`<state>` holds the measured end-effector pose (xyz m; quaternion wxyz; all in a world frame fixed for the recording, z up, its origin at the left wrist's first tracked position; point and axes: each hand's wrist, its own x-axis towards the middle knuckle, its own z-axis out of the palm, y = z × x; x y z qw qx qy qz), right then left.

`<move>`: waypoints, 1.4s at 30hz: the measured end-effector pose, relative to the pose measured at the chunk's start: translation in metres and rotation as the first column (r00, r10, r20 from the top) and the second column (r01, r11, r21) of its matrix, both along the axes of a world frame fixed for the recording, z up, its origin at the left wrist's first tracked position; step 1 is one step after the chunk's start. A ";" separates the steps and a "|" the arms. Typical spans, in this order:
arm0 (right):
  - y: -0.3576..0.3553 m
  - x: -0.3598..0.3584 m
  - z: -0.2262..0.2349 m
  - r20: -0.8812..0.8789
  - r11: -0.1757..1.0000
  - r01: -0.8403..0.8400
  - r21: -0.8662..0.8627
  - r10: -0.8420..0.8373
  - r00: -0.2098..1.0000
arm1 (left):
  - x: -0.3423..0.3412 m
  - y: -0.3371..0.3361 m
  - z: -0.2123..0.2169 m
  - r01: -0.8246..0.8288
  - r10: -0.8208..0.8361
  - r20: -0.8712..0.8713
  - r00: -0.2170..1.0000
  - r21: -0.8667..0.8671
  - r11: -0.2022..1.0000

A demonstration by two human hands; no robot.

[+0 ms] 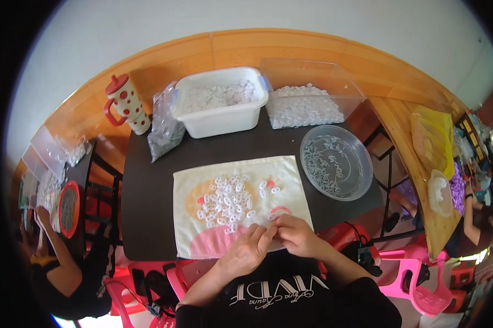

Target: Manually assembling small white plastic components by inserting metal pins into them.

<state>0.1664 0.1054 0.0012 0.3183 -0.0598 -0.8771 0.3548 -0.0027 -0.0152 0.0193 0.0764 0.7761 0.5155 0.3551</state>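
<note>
Both hands, left (pixel 247 250) and right (pixel 296 234), meet on the cloth (pixel 192 188), fingers pinched on a small white piece (pixel 272 225) beside the pile (pixel 227 202).

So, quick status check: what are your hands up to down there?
Left hand and right hand together at the cloth's near edge, pinching a small white piece, too small to make out. Pile of white pieces just ahead. Nothing between.

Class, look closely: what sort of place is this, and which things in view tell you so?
Probably a small workshop for hand assembly: a white tub and clear bowl hold small parts, and other people work at neighbouring tables.
</note>
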 end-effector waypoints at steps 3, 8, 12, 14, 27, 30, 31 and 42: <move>0.001 -0.002 -0.002 -0.015 0.992 -0.036 0.121 0.038 0.999 | 0.002 0.001 -0.003 -0.061 0.062 0.049 0.997 -0.017 0.998; 0.002 -0.002 -0.004 0.049 0.981 -0.101 0.168 0.094 0.994 | -0.003 0.000 -0.007 -0.104 0.105 0.176 0.979 -0.015 0.994; 0.002 -0.004 0.000 0.038 0.974 -0.125 0.189 0.120 0.992 | -0.011 0.001 -0.010 -0.056 0.067 0.277 0.958 -0.048 0.997; 0.000 -0.004 -0.001 0.032 0.970 -0.112 0.215 0.107 0.994 | -0.014 0.000 -0.007 -0.039 0.058 0.305 0.950 -0.067 0.997; 0.007 -0.006 0.003 0.100 0.946 -0.185 0.266 0.164 0.981 | -0.018 0.002 -0.013 0.010 0.002 0.181 0.984 -0.068 0.998; 0.009 -0.007 0.002 0.102 0.943 -0.208 0.260 0.188 0.977 | -0.019 0.002 -0.010 0.015 0.000 0.150 0.989 -0.103 0.995; 0.010 -0.007 0.003 0.101 0.942 -0.211 0.261 0.191 0.976 | -0.019 0.002 -0.009 0.018 -0.002 0.134 0.991 -0.119 0.993; 0.004 -0.006 0.005 0.066 0.932 -0.202 0.301 0.191 0.979 | -0.015 -0.007 -0.011 0.036 -0.027 0.071 0.997 -0.123 0.992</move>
